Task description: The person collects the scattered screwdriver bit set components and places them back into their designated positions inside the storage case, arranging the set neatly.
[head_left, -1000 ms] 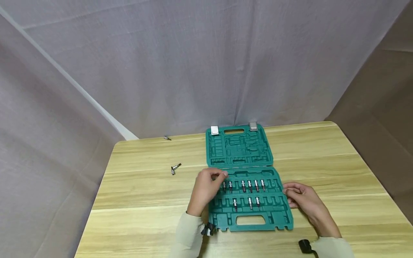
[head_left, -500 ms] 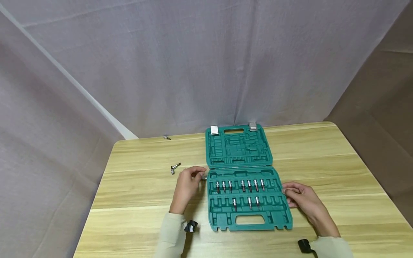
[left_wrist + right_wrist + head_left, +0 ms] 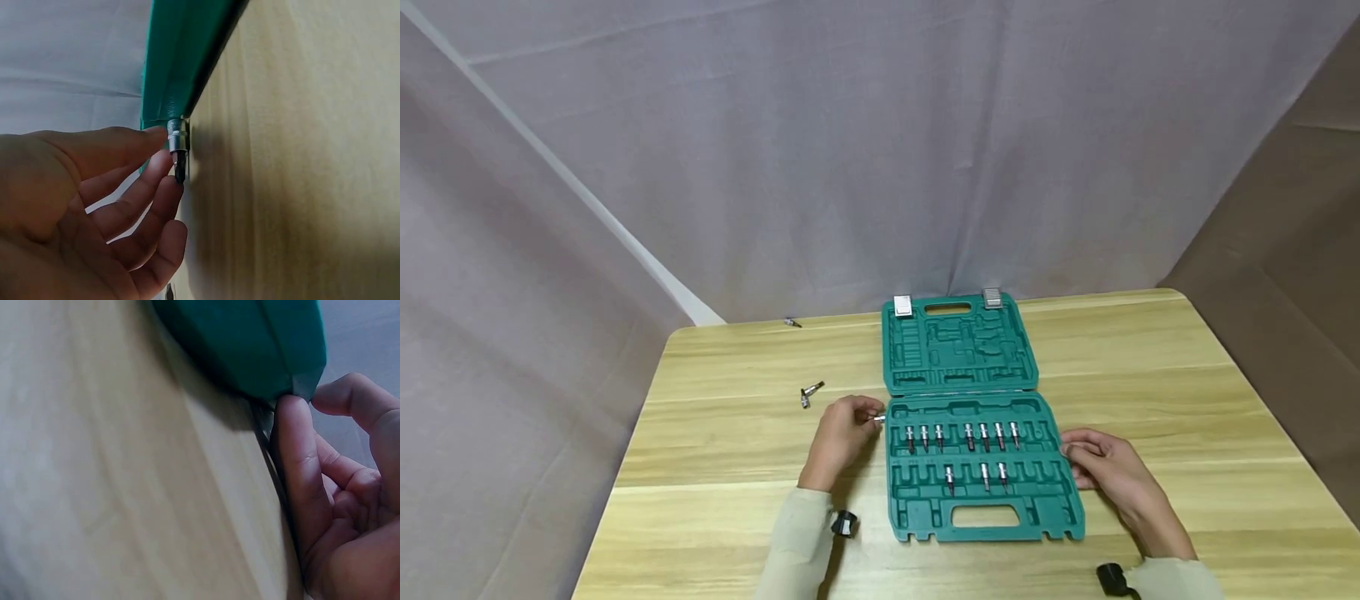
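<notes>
My left hand (image 3: 842,432) pinches a bit socket (image 3: 178,136) between thumb and fingertips. It has a silver collar and a dark tip, which points down toward the fingers in the left wrist view. Its silver end is right at the left side wall of the green tool case (image 3: 981,408). That case lies open, flat on the table. At its right edge my right hand (image 3: 1108,467) holds the side wall, with fingertips (image 3: 294,415) on the green plastic in the right wrist view. Several bit sockets (image 3: 985,437) sit in two rows of slots in the near half.
Two loose bit sockets (image 3: 808,393) lie together on the wooden table (image 3: 722,467), left of the case. Another bit socket (image 3: 792,322) is by the table's back edge. Metal latches (image 3: 902,306) stick up from the lid's far edge, near the grey curtain (image 3: 820,167).
My left hand has moved left from over the upper row to outside the case's left edge, with the bit socket in its fingers. The right hand keeps its place.
</notes>
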### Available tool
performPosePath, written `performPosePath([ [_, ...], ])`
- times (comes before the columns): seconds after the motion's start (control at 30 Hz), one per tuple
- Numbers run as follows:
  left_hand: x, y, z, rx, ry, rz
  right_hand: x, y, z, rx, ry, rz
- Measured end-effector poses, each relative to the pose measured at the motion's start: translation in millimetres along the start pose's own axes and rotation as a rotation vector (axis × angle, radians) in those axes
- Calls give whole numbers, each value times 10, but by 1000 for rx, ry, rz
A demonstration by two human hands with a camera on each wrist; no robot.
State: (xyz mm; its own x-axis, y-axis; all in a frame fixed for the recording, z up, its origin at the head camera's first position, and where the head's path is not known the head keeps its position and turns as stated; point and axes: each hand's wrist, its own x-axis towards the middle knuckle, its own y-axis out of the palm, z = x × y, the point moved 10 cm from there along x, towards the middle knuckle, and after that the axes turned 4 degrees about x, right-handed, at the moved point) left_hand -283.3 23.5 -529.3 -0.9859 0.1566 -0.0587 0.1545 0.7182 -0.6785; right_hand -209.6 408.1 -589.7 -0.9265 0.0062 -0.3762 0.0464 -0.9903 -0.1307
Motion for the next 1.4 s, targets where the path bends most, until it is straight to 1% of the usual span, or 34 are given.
performPosePath([
  [0.17,51,45,-26,58,24,-15,-7,-4,4,3,3,-4],
  [0.33,53,77,-48,135,28,-20,-7,1,-5,5,-3,10],
  [0.43,48,78,-56,173,28,-31,-8,-10,-19,7,12,-1],
  [0.57,37,59,-62,197,27,-55,-14,-14,-5,-3,9,-5],
  [0.73,27,42,-71,183,29,-76,-25,-14,22,-11,0,-9],
  [0.93,-14,16,-103,174,33,-99,-8,-6,-25,2,0,8],
  [1.1,-51,-17,-147,145,35,-115,-9,-5,-40,12,3,5],
  [1.3,-99,-84,-229,70,53,-137,-21,-2,-16,6,2,-6],
  [1.4,-114,-106,-273,10,72,-127,-22,1,2,-3,-5,-2],
])
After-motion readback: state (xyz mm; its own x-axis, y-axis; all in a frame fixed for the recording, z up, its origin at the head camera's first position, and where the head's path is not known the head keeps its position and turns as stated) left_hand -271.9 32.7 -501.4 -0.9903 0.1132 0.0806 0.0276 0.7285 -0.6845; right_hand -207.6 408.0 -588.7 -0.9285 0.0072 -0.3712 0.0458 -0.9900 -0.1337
